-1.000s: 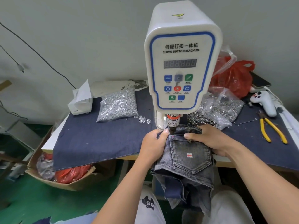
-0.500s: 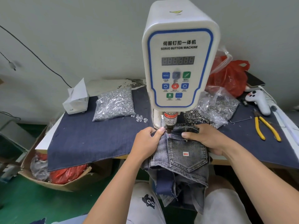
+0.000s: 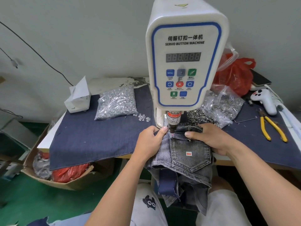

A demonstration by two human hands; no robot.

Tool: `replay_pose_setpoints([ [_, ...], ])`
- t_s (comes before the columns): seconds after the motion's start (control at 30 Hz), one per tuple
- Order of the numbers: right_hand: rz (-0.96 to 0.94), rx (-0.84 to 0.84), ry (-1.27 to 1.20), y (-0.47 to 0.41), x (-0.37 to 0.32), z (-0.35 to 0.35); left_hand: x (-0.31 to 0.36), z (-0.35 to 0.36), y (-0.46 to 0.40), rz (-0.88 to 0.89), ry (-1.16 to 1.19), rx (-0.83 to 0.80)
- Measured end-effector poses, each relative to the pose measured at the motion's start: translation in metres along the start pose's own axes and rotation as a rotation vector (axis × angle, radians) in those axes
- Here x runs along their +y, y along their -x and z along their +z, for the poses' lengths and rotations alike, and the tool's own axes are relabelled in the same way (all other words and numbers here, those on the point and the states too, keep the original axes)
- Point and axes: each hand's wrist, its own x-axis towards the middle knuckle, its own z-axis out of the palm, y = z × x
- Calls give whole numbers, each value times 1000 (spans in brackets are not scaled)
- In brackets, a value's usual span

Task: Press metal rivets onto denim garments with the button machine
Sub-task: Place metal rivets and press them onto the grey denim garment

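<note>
So the white servo button machine (image 3: 184, 62) has its dark punch tip (image 3: 172, 128) right over the top-left pocket corner of the grey denim garment (image 3: 187, 154), left hand (image 3: 149, 142) pinching fabric touching-close beside it, right hand (image 3: 211, 139) pressing the pocket's top edge flat further off.

grey denim garment (image 3: 187, 154) lies pocket-up between both hands, its pocket's top left corner under the white button machine (image 3: 184, 62) punch just beyond the left thumb; one rivet (image 3: 189, 140) sits by the right fingertips.
</note>
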Motion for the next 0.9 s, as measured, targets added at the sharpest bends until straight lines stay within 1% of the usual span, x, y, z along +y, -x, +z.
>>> replay_pose_setpoints([
  [0.67,20,0,14,2,-3,5,5,-1,6,-47,115,-17],
  [0.8,65,21,34,4,-10,8,3,-1,5,-55,139,-28],
  [0.9,117,-9,-49,8,-19,10,4,-4,5,-100,193,-46],
])
